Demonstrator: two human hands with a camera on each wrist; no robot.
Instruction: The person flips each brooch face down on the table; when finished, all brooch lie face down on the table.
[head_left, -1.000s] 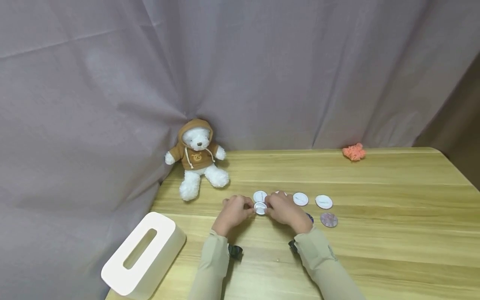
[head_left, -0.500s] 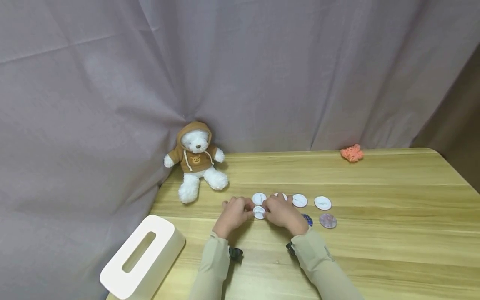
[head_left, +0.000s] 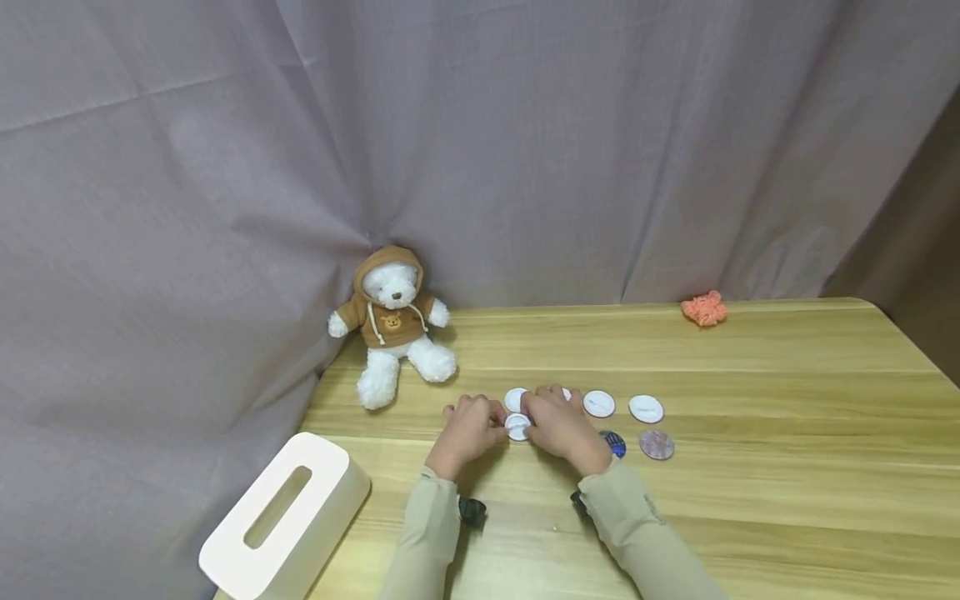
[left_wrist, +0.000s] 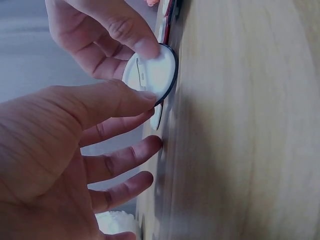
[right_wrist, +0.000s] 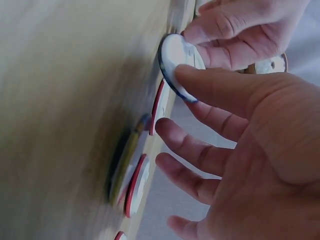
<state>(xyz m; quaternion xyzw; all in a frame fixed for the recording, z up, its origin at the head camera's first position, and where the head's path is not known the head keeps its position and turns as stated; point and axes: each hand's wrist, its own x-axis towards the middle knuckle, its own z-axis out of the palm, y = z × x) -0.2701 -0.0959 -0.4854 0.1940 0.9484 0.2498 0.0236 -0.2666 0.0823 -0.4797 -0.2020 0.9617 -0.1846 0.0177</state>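
Observation:
A round pin-back button badge [head_left: 517,427] shows its white back and pin, held between both hands. My left hand [head_left: 468,435] pinches its left edge with thumb and forefinger; the other fingers spread loosely in the left wrist view. From the opposite edge, my right hand [head_left: 561,427] pinches the same badge [right_wrist: 176,57] with its thumb on the white back. Just behind lies another white-backed badge [head_left: 514,399]. One more is partly hidden by the right hand, and two badges [head_left: 599,404] [head_left: 646,408] lie farther right. A blue badge [head_left: 613,443] and a pinkish patterned badge [head_left: 657,444] lie face up nearer me.
A white teddy bear [head_left: 393,321] in a brown hoodie sits at the back left. The white tissue box [head_left: 315,492] stands at the front left of the wooden table [head_left: 787,467]. An orange scrunchie-like bundle [head_left: 705,309] lies by the grey curtain [head_left: 525,150].
The held badge has come slightly toward me, away from the one behind it. My right hand has shifted a little left, uncovering more of the blue badge.

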